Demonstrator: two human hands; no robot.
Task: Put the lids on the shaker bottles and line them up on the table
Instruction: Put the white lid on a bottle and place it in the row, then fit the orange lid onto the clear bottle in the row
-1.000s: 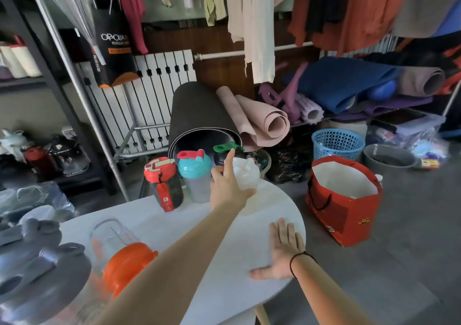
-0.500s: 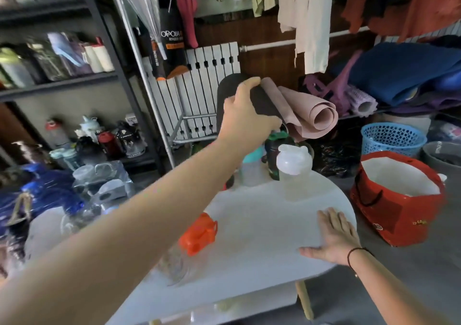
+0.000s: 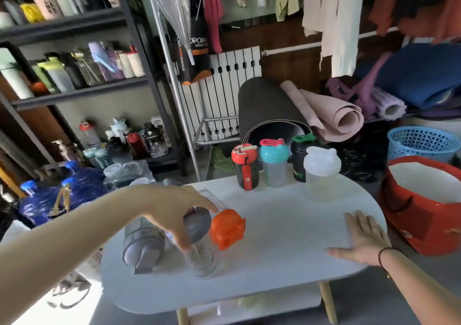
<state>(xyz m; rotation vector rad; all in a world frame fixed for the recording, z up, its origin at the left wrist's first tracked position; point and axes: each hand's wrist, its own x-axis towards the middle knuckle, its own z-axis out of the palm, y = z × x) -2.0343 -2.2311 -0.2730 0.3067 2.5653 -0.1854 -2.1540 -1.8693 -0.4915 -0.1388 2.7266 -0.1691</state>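
Observation:
Four lidded shaker bottles stand in a row at the back of the white table [image 3: 287,225]: a red-lidded bottle [image 3: 245,167], a teal-lidded bottle [image 3: 274,166], a green-lidded black bottle [image 3: 299,160] and a white-lidded clear bottle [image 3: 321,175]. Near the front left, my left hand [image 3: 174,210] curls its thumb and fingers around a grey lid [image 3: 199,226], just above a clear bottle [image 3: 203,259]. An orange lid [image 3: 227,228] sits right beside it. A grey shaker [image 3: 142,244] lies on its side to the left. My right hand [image 3: 361,239] rests flat on the table's right end.
A red bag [image 3: 424,200] and a blue basket [image 3: 421,142] stand on the floor to the right. Rolled mats [image 3: 272,110] lean behind the table. Shelves with many bottles [image 3: 74,70] and blue water jugs [image 3: 50,200] fill the left.
My left hand let go of the white-lidded bottle at the back, swung up and came down to the grey lid at the front left. The view turned left. My right hand stayed flat.

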